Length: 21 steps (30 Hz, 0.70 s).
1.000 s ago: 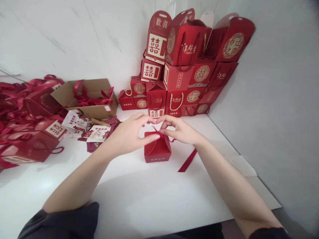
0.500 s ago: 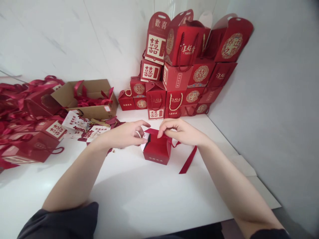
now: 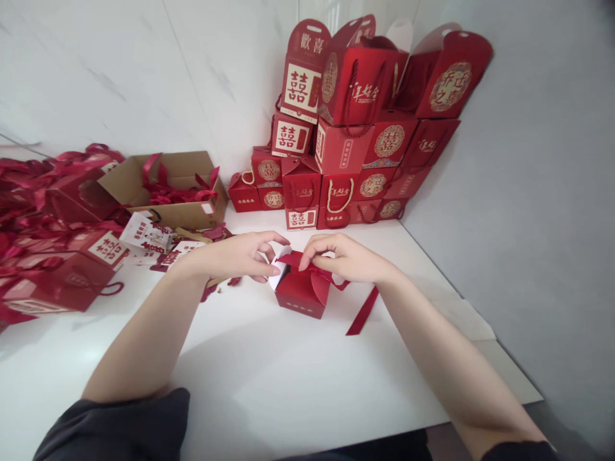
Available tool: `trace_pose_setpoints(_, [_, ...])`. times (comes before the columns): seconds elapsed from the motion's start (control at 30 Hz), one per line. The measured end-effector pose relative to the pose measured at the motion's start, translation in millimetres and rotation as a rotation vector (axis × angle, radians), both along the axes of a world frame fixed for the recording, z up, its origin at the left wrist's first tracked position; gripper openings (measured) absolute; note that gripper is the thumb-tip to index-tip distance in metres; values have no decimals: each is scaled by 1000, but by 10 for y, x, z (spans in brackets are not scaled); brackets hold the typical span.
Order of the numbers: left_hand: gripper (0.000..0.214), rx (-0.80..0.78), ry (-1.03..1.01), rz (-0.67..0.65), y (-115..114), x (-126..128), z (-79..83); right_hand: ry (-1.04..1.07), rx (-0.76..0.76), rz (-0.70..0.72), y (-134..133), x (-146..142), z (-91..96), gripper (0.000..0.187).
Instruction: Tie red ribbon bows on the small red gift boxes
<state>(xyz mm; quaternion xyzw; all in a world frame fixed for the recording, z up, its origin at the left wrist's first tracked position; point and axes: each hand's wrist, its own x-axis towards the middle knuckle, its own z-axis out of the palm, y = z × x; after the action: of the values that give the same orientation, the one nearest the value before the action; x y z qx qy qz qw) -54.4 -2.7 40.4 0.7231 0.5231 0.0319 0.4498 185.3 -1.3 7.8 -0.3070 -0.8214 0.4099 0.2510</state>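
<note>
A small red gift box [image 3: 302, 296] stands on the white table [image 3: 269, 378] in front of me. Its left flap is lifted and shows a white inside. My left hand [image 3: 240, 256] pinches that flap at the box's left top edge. My right hand [image 3: 343, 258] is closed on the dark red ribbon [image 3: 364, 310] across the top of the box. The ribbon's loose end trails down onto the table to the right.
A stack of red gift boxes and bags [image 3: 355, 128] fills the far corner against the wall. A brown cardboard box [image 3: 168, 189] with ribbons sits at the left, with printed cards [image 3: 147, 235] and more red boxes [image 3: 57, 282] around it. A grey wall [image 3: 528, 192] borders the right.
The top of the box, pinched closed by both hands one second ago, has come open at the left. My left hand moved left with the flap; the box turned slightly.
</note>
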Motion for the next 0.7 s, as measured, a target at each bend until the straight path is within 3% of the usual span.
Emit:
trace_pose_setpoints(0.27, [67,0,22,17,-43,39,49,-7,10,25,7,-53,-58,30])
trace_pose_setpoints(0.43, [49,-21,50,45,-49,41,52,-12,22,31,8,-72,-81,29])
trace_pose_setpoints(0.6, [47,-19,76,77,-15,39,10,-9,23,41,8,-66,-75,26])
trace_pose_setpoints(0.7, [38,21,19,66,-21,27,80,48,2,41,35,-9,-52,21])
